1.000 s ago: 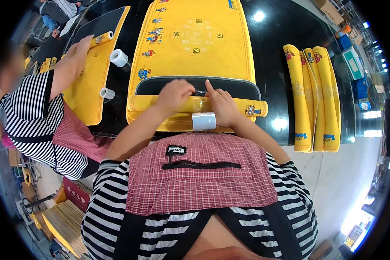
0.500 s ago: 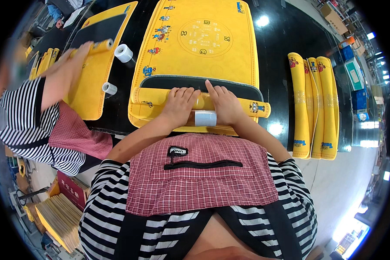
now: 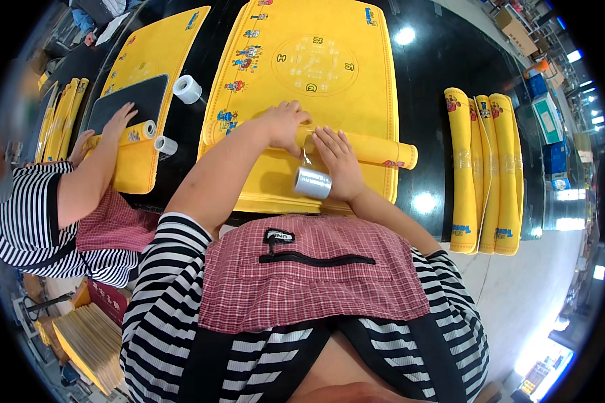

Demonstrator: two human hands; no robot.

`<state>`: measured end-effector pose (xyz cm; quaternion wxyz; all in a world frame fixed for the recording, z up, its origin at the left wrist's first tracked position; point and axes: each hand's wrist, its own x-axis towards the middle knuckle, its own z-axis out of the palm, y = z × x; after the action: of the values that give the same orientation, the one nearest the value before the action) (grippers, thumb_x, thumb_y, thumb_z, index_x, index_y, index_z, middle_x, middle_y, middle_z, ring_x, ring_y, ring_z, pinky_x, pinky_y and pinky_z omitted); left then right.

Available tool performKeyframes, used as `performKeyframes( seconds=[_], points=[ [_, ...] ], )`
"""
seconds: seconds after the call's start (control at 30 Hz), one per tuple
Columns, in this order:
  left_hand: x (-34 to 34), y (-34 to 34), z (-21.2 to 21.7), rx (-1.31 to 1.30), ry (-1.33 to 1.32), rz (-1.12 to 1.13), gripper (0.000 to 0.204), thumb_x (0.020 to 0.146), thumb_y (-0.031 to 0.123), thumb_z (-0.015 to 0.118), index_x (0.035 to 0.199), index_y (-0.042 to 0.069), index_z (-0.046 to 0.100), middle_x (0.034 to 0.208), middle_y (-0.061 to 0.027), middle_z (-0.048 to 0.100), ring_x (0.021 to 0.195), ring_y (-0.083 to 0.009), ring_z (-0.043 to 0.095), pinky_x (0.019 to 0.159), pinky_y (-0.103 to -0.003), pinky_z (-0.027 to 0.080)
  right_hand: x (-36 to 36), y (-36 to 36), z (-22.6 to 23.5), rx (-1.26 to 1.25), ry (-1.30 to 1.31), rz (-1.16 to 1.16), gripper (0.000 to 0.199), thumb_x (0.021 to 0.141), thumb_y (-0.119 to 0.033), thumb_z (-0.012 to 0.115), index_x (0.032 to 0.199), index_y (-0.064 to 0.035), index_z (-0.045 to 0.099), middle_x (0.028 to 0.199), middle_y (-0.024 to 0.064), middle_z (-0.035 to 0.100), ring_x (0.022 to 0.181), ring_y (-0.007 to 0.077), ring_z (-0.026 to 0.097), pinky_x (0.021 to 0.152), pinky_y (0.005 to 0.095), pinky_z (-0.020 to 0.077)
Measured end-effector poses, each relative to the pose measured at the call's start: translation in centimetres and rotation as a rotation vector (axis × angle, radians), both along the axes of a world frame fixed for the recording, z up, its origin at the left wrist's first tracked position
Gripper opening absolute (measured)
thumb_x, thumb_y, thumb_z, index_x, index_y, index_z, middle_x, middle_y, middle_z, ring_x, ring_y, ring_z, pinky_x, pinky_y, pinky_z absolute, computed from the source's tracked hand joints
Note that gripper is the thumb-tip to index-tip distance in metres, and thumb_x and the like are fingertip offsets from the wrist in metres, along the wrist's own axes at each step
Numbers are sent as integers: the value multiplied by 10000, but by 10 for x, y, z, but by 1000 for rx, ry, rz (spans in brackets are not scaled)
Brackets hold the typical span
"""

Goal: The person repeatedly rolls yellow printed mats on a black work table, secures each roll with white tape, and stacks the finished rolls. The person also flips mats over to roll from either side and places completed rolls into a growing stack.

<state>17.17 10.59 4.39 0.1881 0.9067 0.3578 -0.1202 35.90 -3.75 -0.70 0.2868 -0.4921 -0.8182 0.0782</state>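
Rolled mat (image 3: 371,149) shifted forward since earlier, yellow, tubular, partly red-printed

The head camera, the left one of two fisheyes worn side by side, looks steeply down from the person's own head. The chest (image 3: 336,369) is nearest, cut by the lower edge; the apron (image 3: 316,289) lies a little farther, then the right hand (image 3: 339,161) and left hand (image 3: 286,126) around mid-picture. Beyond them the table (image 3: 420,121) recedes upward. The wide lens also takes in a co-worker (image 3: 23,208) at left and floor (image 3: 517,289) at right, inside black, curved margins.
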Motion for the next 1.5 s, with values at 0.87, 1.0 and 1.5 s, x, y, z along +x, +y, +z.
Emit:
performKeyframes(
  seconds=[0.87,1.0,1.5],
  points=[
    [-11,13,-32,282,-260,27,626,752,358,885,1263,97,637,1140,-136,669,1105,-358,640,964,-459,502,38,66,9,36,171,191,591,759,-287,855,1305,-115,710,1379,159,669,1293,371,625,1139,518,452],
    [-24,-51,-16,43,-205,97,608,754,317,879,1265,95,635,1138,-152,672,1076,-373,655,964,-463,515,22,-16,1,49,93,218,606,779,-262,824,1343,-95,677,1455,146,624,1387,348,562,1191,529,390],
    [-15,-31,-55,673,-388,43,724,822,437,797,1367,23,559,1291,-122,583,1244,-321,528,1111,-475,380,42,127,5,-533,765,4,265,919,-18,699,1180,-10,746,1113,103,761,1038,185,707,901,337,557]
  ],
)
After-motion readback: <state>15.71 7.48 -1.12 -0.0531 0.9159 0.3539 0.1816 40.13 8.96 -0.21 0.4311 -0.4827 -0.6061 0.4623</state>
